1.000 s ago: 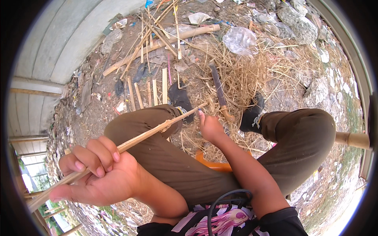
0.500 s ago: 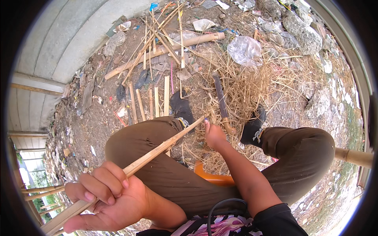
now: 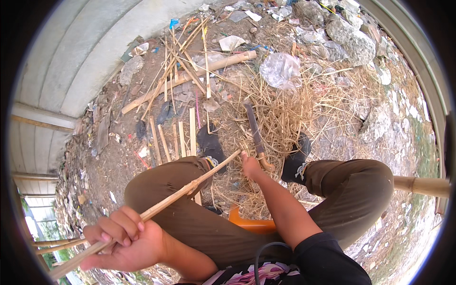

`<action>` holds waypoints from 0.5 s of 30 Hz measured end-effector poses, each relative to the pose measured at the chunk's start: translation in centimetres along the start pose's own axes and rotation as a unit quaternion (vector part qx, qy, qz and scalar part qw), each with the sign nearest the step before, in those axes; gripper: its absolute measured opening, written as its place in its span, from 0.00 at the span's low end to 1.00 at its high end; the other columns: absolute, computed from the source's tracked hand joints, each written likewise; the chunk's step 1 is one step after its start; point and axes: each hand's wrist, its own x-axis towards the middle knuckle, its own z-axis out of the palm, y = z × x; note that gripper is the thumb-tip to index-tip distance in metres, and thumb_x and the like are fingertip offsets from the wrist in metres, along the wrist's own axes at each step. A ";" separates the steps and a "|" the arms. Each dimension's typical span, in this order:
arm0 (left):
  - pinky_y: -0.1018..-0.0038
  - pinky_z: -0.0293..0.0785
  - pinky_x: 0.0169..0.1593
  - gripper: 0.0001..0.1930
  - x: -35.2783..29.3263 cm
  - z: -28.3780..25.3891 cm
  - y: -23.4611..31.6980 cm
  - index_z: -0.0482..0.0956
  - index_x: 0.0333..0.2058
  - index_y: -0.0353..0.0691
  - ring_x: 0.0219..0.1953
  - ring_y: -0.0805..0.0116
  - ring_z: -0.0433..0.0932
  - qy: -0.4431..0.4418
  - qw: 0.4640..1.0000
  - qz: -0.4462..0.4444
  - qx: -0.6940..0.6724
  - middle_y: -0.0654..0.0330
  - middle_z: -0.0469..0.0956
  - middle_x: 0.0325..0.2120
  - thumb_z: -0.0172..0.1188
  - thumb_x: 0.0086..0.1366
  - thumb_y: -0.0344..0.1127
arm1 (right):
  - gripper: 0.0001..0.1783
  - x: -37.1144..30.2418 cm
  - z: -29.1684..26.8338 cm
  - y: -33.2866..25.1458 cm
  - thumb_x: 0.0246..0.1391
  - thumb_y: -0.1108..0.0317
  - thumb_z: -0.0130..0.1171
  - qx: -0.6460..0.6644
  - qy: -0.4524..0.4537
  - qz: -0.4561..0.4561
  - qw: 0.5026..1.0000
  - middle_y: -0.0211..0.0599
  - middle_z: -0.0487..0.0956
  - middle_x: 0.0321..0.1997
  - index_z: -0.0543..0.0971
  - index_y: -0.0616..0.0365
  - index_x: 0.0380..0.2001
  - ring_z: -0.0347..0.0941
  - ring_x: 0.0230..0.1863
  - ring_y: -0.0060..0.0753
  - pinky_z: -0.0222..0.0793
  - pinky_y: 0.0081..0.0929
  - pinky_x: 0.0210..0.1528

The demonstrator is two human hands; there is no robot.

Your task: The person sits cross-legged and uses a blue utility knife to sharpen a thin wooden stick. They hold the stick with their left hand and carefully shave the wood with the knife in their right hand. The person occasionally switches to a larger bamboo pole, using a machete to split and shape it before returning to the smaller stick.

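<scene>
A long split bamboo strip slants across my left thigh, a knot showing along its length. My left hand grips its near part, fingers curled over it and the thumb beneath. At the strip's far tip my right hand is closed, thumb against the end; its other fingers are mostly hidden. Right of that hand, a machete with a dark blade and a curved wooden handle lies on dry straw, apart from the fingers. Several cut bamboo pieces lie side by side beyond my left knee.
An orange plastic seat edge shows beneath me. Farther off, thin bamboo strips cross a thick bamboo pole. Plastic litter and rocks lie at the back right. A pale panel wall borders the left.
The bamboo strip has turned slightly, showing its knot more plainly. My right hand stays at its far tip and my left keeps its grip. The whole view has shifted a little.
</scene>
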 end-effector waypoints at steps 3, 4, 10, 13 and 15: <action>0.82 0.48 0.12 0.29 0.2 -0.3 -0.5 0.62 0.26 0.45 0.09 0.81 0.48 0.024 0.999 0.016 0.027 0.69 0.53 0.10 0.32 0.71 0.65 | 0.37 1.1 -3.1 0.7 0.66 0.38 0.33 0.348 -0.246 0.165 0.889 0.38 0.70 0.16 0.76 0.62 0.27 0.67 0.14 0.37 0.66 0.38 0.19; 0.82 0.48 0.11 0.29 0.5 -0.7 -0.2 0.62 0.26 0.45 0.09 0.81 0.49 0.036 0.998 0.028 0.048 0.69 0.53 0.10 0.31 0.71 0.64 | 0.37 0.2 -3.6 -0.4 0.65 0.37 0.33 0.375 -0.300 0.187 0.857 0.35 0.67 0.15 0.75 0.61 0.26 0.64 0.12 0.33 0.63 0.35 0.17; 0.83 0.48 0.10 0.27 0.5 0.8 -0.1 0.65 0.24 0.45 0.08 0.82 0.52 0.159 0.982 0.054 0.083 0.70 0.56 0.09 0.38 0.71 0.62 | 0.41 -6.9 -4.9 -7.5 0.66 0.38 0.33 -0.212 0.072 -0.111 0.968 0.48 0.76 0.19 0.78 0.67 0.24 0.75 0.20 0.45 0.70 0.42 0.27; 0.81 0.51 0.12 0.27 0.4 1.6 0.2 0.63 0.25 0.44 0.09 0.80 0.54 0.179 0.978 0.046 0.092 0.69 0.57 0.10 0.39 0.71 0.62 | 0.41 -12.3 -5.6 -11.1 0.67 0.40 0.32 -0.130 0.115 -0.149 0.973 0.53 0.76 0.19 0.81 0.68 0.27 0.76 0.25 0.49 0.71 0.45 0.37; 0.81 0.51 0.12 0.27 0.2 1.6 0.4 0.61 0.26 0.44 0.08 0.79 0.53 0.177 0.977 0.046 0.111 0.68 0.56 0.10 0.36 0.71 0.63 | 0.40 -18.3 -4.6 -13.8 0.68 0.42 0.33 -0.052 0.069 -0.198 0.976 0.53 0.75 0.18 0.80 0.68 0.26 0.74 0.23 0.51 0.70 0.44 0.36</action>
